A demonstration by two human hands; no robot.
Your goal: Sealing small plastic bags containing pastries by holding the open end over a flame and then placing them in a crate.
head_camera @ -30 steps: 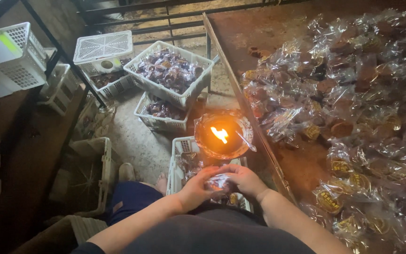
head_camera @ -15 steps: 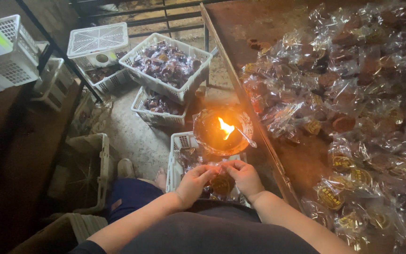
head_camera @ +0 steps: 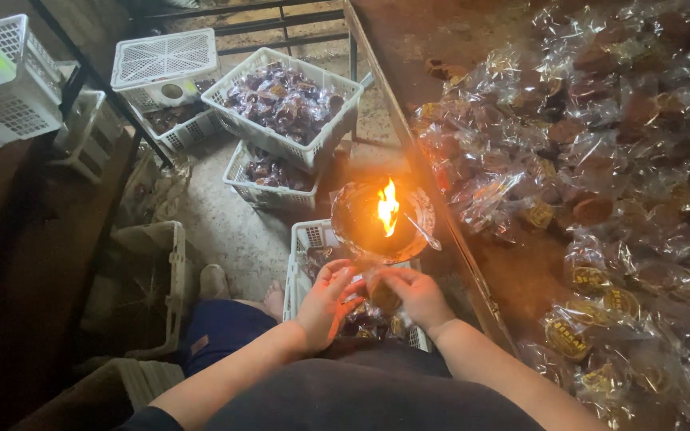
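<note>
Clear-wrapped pastry [head_camera: 382,297] sits pinched between both hands just below the flame [head_camera: 388,207] in a round dish [head_camera: 353,227]. Left hand [head_camera: 325,303] and right hand [head_camera: 418,295] clamp their fingers on it, over a white basket [head_camera: 307,239] beside the surface's [head_camera: 521,271] near edge.

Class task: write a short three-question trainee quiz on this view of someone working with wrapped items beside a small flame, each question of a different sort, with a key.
1. True or false: the left hand and the right hand both hold a small wrapped packet just below the flame.
2. Multiple choice: the flame burns in A) a round dish, B) a white basket, C) on the table.
3. Fill the gap: the table to the right is heaped with clear ____ packets.

Key: 1 true. 2 A, the round dish. 3 wrapped; the heap of packets covers most of the table.
</note>
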